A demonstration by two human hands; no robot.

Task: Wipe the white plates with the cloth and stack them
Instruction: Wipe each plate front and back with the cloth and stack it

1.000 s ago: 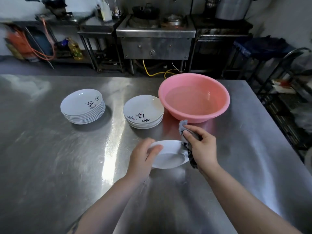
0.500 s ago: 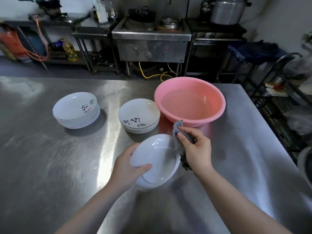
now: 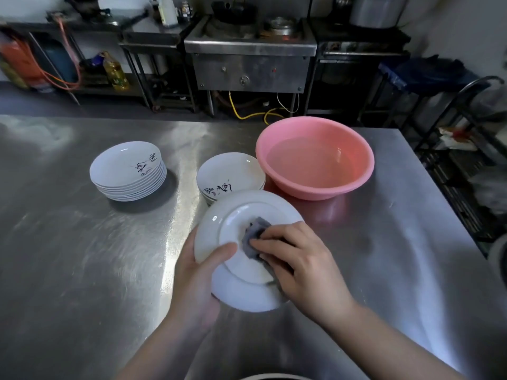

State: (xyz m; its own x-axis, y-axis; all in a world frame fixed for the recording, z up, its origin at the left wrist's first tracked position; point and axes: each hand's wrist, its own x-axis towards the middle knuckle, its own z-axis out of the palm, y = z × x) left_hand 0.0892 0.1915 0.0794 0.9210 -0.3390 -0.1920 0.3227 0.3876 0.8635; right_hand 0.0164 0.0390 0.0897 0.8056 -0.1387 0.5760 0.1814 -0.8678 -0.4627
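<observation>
Plate [image 3: 248, 290] being held tilted above tabletop [image 3: 68, 256], underside up; my left hand [image 3: 199, 272] gripping rim, right hand [image 3: 296, 259] pressing cloth [image 3: 253, 235] onto base. Judging glazed, probably wet, slippery, breakable; rim grip advisable.

Glossy white plate [image 3: 247, 215] — brushed steel table [image 3: 68, 256] — smooth pink plastic basin [image 3: 315, 187].

Table [image 3: 82, 270]: plate stack [image 3: 128, 171] far left, second plate stack [image 3: 229, 175] right of it, touching basin [image 3: 315, 165] further right. Held plate [image 3: 233, 292] near, in front of second stack; cloth [image 3: 253, 237] on it.
</observation>
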